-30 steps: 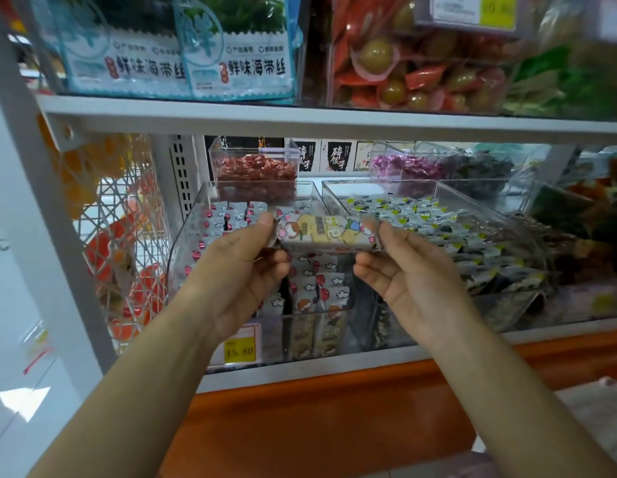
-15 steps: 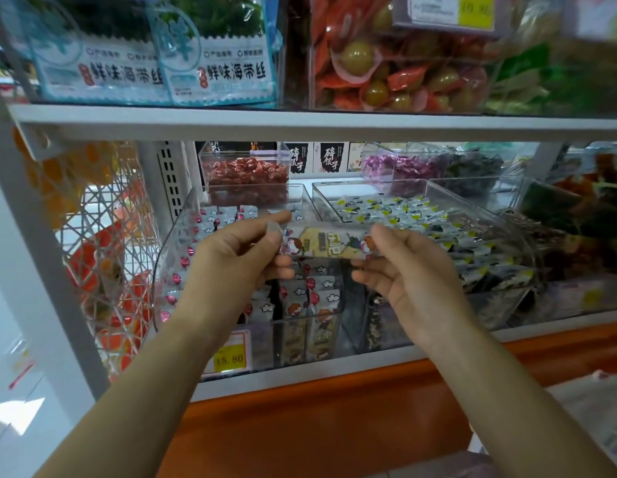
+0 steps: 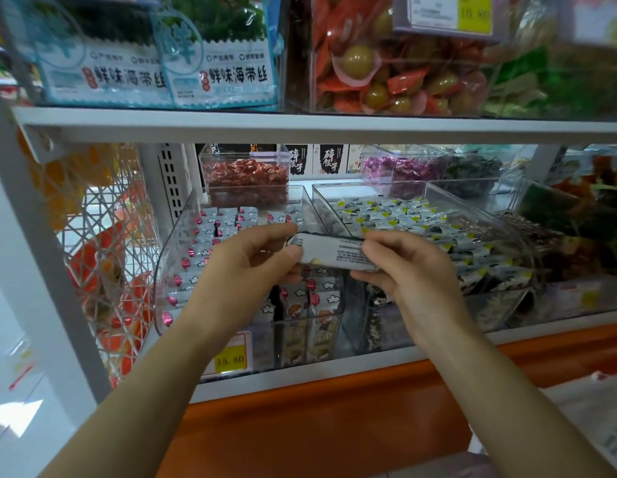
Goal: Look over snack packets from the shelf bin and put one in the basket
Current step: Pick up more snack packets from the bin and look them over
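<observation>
We hold the snack packet (image 3: 334, 252) just above the clear shelf bin (image 3: 177, 260), now flipped from its cartoon face to its grey printed back, left hand (image 3: 245, 267) and right hand (image 3: 407, 270) each pinching one end.

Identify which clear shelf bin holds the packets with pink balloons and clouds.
The front-left bin, behind the left hand; its right neighbour holds yellow-tipped packets, the small rear bin red sweets.

Left hand (image 3: 245, 270), right hand (image 3: 410, 272): pinching grips.
</observation>
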{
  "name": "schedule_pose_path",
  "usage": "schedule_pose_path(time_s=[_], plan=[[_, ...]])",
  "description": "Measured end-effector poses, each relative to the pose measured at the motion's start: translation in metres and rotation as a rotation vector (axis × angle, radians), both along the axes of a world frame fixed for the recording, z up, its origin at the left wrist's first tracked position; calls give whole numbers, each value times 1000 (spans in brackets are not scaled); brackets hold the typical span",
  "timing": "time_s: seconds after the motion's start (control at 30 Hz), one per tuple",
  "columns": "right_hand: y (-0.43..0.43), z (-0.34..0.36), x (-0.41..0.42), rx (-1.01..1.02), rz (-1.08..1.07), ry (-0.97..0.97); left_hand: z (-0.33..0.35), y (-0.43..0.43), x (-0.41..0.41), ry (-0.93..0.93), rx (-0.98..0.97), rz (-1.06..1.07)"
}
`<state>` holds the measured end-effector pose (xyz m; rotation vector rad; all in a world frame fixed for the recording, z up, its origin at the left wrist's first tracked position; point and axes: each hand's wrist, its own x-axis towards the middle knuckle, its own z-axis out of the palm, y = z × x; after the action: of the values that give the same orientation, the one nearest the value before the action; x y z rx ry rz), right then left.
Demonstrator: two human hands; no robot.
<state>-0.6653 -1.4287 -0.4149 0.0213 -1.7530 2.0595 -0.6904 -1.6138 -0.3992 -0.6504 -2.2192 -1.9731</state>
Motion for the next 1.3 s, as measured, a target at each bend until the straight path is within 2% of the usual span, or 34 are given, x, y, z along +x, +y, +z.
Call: schedule_pose_path(time_s=[0.23, 0.37, 0.57, 0.73, 0.93, 1.03, 1.17, 1.3], plan=[[3, 1, 2, 16, -51, -35, 3, -2, 2, 4, -82, -76], [0, -1, 3, 129, -131, -5, 1, 2, 1, -14, -114, -66], [-7, -1, 6, 331, -130, 61, 0, 4, -3, -9, -110, 63], [-11, -1, 8, 467, -179, 81, 0, 2, -5, 64, -163, 199], [-13, -1, 7, 431, -198, 88, -2, 1, -6, 84, -172, 234], [-12, -2, 5, 421, -260, 76, -6, 3, -6, 63, -169, 183], [-9, -4, 1, 288, -328, 65, -11, 8, -2, 118, -264, 73], [-13, -4, 3, 82, -126, 90, -13, 14, -4, 130, -196, 71]])
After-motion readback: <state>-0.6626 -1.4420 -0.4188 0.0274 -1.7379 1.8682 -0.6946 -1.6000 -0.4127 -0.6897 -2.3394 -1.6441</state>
